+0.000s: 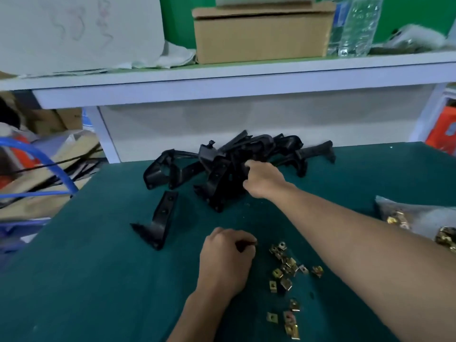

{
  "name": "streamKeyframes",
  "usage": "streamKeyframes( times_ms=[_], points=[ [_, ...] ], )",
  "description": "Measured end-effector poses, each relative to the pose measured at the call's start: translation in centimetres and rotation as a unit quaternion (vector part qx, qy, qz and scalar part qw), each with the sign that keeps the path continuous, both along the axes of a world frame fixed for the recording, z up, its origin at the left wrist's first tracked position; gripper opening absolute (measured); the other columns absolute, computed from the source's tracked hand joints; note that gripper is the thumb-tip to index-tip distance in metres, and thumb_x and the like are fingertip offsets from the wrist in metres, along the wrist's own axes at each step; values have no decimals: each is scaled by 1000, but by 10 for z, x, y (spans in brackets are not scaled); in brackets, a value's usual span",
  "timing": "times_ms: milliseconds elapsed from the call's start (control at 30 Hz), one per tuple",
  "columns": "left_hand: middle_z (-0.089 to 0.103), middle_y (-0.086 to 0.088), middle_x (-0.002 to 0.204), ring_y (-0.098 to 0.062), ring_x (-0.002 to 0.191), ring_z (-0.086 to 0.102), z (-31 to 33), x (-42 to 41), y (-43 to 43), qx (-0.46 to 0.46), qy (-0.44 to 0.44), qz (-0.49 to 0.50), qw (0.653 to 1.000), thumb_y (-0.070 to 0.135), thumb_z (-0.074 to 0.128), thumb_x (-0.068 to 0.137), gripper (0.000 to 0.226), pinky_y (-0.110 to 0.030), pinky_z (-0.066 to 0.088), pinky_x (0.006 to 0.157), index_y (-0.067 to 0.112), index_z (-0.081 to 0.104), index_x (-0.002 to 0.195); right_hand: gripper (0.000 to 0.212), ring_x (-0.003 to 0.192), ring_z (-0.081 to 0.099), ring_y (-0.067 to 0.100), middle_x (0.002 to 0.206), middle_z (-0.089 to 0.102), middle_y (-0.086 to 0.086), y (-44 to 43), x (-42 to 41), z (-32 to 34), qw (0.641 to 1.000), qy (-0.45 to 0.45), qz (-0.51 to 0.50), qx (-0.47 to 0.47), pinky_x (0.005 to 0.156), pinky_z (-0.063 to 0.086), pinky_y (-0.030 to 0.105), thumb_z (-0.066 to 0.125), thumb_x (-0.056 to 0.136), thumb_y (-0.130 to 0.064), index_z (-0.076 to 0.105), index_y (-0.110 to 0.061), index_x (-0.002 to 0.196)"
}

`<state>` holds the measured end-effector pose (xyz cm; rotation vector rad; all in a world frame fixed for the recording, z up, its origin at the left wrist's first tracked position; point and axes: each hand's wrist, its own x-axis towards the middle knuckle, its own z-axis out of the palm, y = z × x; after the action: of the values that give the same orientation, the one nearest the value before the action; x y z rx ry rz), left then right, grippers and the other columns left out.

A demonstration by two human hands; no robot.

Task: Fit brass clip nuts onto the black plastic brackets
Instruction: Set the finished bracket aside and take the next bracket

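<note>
A heap of black plastic brackets (pixel 222 166) lies at the back of the green table (pixel 98 280). My right hand (pixel 265 180) reaches into the heap and grips one black bracket there. One bracket (pixel 161 219) lies apart, to the front left of the heap. Several brass clip nuts (pixel 286 270) are scattered on the table in front. My left hand (pixel 225 260) rests just left of them with curled fingers, and something small and dark shows at its fingertips; I cannot tell what it is.
A clear bag (pixel 419 218) with more brass nuts lies at the right edge. A white shelf (pixel 222 80) overhangs the back, carrying a cardboard box (pixel 261 35) and a water bottle (pixel 357 25). Blue hose (pixel 49 164) and clutter lie off the left edge.
</note>
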<state>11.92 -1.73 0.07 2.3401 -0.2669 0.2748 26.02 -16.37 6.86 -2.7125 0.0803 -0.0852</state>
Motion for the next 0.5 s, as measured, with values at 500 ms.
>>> streamKeyframes(
  times_ms=[500],
  points=[
    [74,19,91,-3,88,65,4,3,4,-22,31,57,998,48,66,90,20,-9,43,71,39,78,104,31,75,63,23,76,71,-7,-40,-71,57,958,-285,-35,-5,71,52,32,55,81,-2,72,-27,85]
  ],
)
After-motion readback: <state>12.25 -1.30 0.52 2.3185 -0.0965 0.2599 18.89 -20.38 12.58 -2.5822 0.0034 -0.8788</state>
